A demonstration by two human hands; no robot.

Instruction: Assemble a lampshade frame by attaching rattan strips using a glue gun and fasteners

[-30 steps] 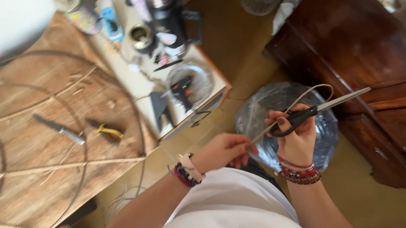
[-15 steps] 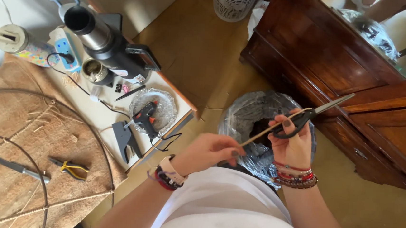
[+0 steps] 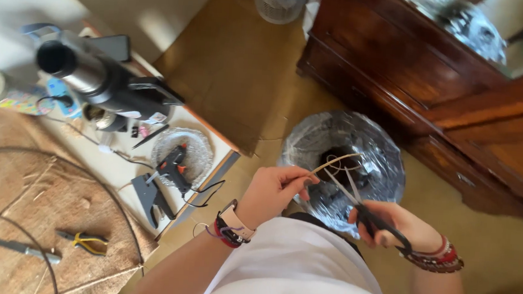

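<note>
Head view: a thin pale reed strand [image 3: 336, 162] is held over the bin [image 3: 388, 174], a round container lined with a clear plastic bag. The left hand [image 3: 270, 194] is closed on the strand's near end, pinching it between thumb and fingertips; the strand runs up and away from that pinch, out over the bin's dark interior, its free end clear of the hand. The right hand [image 3: 400, 227] is closed around the black handles of a pair of scissors [image 3: 362, 203]. The scissor blades stand open, pointing toward the strand, with the tips just beside it; whether a blade touches the strand cannot be told. Both hands hover above the near rim of the bin, the left at its left edge, the right at its near right edge. Beaded bracelets [image 3: 434, 258] sit on the right wrist, a watch and bands [image 3: 231, 225] on the left.

Left of the bin, a black glue gun [image 3: 173, 164] lies on a glass dish [image 3: 196, 155] on a white work surface. Further left of the bin, a large black tool with a round barrel [image 3: 94, 80] stands above the surface. Well left of the bin, yellow-handled pliers [image 3: 86, 241] and a knife [image 3: 21, 248] lie on woven matting, with wire hoops [image 3: 111, 195] across it. Behind the bin stands a dark wooden cabinet [image 3: 414, 72].
</note>
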